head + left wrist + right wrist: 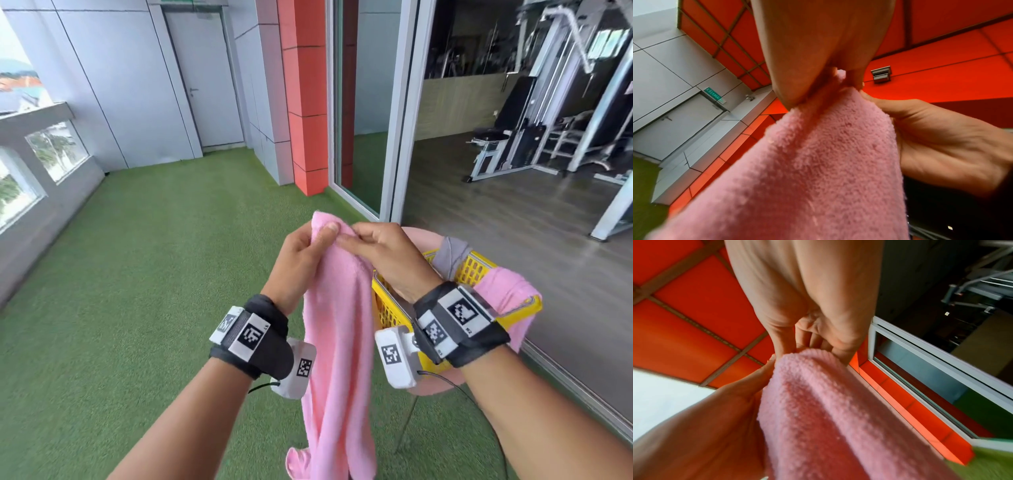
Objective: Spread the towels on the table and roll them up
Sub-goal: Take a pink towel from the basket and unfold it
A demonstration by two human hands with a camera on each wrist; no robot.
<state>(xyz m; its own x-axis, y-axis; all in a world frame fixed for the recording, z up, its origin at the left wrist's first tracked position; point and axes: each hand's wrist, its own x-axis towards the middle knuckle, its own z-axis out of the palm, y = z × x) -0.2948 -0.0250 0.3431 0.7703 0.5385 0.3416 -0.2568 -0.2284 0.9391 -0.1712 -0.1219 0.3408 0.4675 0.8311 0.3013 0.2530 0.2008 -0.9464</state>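
Hanging from both hands at centre frame in the head view, a pink towel (337, 329) drops in loose vertical folds to the bottom edge, well above the green turf (147, 260) that fills the left half. Left hand (301, 255) grips the towel's top edge, thumb pressed over the cloth and fingers curled behind it. Right hand (383, 253) sits just beside it, touching, fingertips pinching the same top edge (the two hands nearly meet at the towel's peak). Left wrist view confirms: the left hand (818, 56) clamps the bunched pink towel (818, 170) at upper centre, the right hand (941, 146) closed on it from the right side of the frame. Right wrist view: the right hand (813, 313) pinches the fabric ridge of the pink towel (828, 418), the left hand (715, 418) holding it from lower left. Behind the right forearm, at right of centre in the head view, a yellow basket (479, 267) with slotted walls; a grey towel (448, 253) is draped over its far rim and a second pink towel (507, 291) over its right rim. The basket rests on a pink round surface (416, 233), only edges visible. Orange column (305, 102) at upper centre, sliding glass door (404, 120) to its right, gym machines (548, 102) in the upper right.
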